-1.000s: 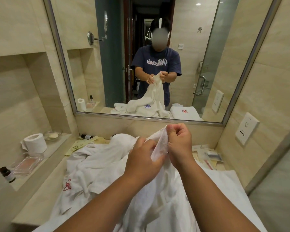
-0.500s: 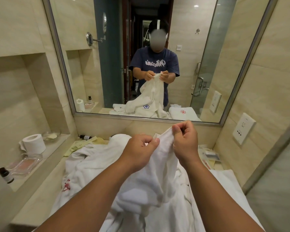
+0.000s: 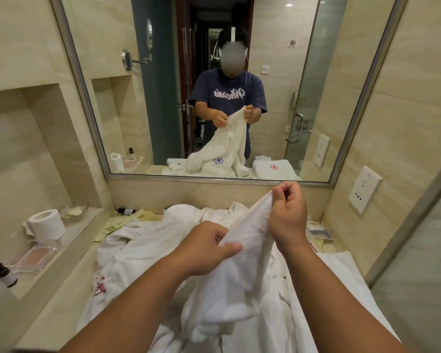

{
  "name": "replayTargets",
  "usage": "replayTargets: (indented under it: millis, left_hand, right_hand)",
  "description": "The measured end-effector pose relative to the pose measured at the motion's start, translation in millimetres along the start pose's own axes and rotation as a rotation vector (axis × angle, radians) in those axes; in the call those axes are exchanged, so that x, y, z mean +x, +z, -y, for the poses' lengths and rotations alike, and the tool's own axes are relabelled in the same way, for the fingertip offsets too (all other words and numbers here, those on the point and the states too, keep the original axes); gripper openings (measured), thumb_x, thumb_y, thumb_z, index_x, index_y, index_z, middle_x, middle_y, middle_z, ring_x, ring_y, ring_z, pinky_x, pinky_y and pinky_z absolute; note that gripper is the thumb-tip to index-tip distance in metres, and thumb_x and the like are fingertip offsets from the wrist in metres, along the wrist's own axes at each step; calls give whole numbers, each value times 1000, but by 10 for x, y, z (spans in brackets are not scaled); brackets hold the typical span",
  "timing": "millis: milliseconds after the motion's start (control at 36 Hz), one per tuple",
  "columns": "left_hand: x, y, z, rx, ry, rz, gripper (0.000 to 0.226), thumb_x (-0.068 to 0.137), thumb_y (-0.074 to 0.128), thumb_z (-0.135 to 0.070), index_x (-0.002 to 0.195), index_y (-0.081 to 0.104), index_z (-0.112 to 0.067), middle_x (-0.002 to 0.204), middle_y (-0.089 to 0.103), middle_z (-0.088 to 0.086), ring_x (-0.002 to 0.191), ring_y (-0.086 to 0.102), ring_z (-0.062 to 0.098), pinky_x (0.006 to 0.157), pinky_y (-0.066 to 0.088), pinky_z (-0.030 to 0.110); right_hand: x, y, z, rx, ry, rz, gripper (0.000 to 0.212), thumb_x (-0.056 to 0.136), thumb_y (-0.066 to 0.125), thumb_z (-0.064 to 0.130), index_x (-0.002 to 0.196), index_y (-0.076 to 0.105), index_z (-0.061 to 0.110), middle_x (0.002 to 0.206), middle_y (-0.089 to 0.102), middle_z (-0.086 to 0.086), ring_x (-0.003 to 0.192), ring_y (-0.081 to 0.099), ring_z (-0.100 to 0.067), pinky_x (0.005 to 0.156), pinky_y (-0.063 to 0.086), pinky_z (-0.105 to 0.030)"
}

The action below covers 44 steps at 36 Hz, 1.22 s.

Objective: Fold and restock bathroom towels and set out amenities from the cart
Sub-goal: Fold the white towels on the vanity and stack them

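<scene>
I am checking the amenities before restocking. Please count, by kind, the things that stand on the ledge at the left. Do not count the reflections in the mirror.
Toilet paper roll: 1
Glass dishes: 2, a round dish and a flat tray
Small dark bottle: 1
Total: 4

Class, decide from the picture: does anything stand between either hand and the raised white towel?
Nothing visible does. The right hand pinches a raised corner of the towel; the left hand grips its edge lower down, both touching it directly.
</scene>
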<state>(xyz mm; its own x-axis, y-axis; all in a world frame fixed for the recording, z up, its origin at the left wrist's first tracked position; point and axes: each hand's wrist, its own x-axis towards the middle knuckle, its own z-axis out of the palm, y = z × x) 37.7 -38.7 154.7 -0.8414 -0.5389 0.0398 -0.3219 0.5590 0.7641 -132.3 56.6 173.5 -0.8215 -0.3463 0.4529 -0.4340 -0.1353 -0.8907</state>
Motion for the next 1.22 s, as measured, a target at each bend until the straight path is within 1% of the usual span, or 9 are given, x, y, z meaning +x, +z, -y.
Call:
replayTargets:
  millis: [222,361,500,583,639,750,889,972,1222]
  left_hand:
    - [89,-111,80,-25,-75,-178,55,102,59,-28,53,36,-22,49,30,-13,48,28,7,54,26,31]
    - [164,-192,100,-86,-81,-255,51,102,58,-31,60,32,-22,55,27,-9,52,27,13,56,24,32]
    - [213,-227,56,-21,-30,-297,48,101,60,-39,64,45,-12,59,34,-4,55,32,15,57,28,34]
    - [209,-219,56,-7,21,-284,49,96,68,-39,63,50,-8,55,36,-7,54,34,13,55,30,33]
    - [194,-214,83,-4,44,-247,48,91,75,-41,57,53,-16,53,36,-12,53,34,9,54,30,31]
    - [142,-207,157,71,24,-61,59,83,83,-45,51,40,-21,51,32,-11,50,30,9,52,26,28]
    - [39,-148,448,216,-126,113,38,78,84,-50,63,65,-20,62,62,-7,61,58,11,56,41,24]
    - [30,-168,615,209,-195,39,48,85,80,-44,54,50,-20,55,45,-7,55,45,13,54,33,28]
    - [113,-306,570,117,-211,-141,52,69,86,-22,52,37,-20,54,30,-7,52,30,14,51,22,29]
  right_hand:
    - [14,-84,19,13,105,6,23,104,52,8,83,49,18,77,48,7,62,41,0,65,39,-24]
    - [-19,-122,82,-26,158,341,13,91,71,19,90,59,21,81,54,6,69,47,-5,68,41,-26]
    - [-98,-120,144,-335,131,701,93,47,89,64,133,61,44,98,61,11,93,58,-1,82,45,-21]
    - [-124,-85,88,-505,108,806,70,57,94,57,121,74,38,99,72,13,95,63,2,83,49,-22]
    - [-112,-71,44,-547,84,747,29,72,87,50,90,81,28,80,74,7,74,64,-1,69,50,-28]
    - [-84,-66,-39,-611,-5,620,31,84,73,42,74,69,13,66,65,-4,64,59,-18,62,48,-37]
    - [-36,-114,-56,-501,-28,312,23,94,69,29,75,67,16,69,63,4,71,56,-20,63,41,-34]
    - [21,-180,-85,-406,61,123,39,96,66,24,62,49,18,59,45,7,57,39,-11,52,28,-29]
    - [79,-241,-203,-164,300,-185,32,101,60,32,80,61,8,70,55,0,64,45,-17,58,36,-31]
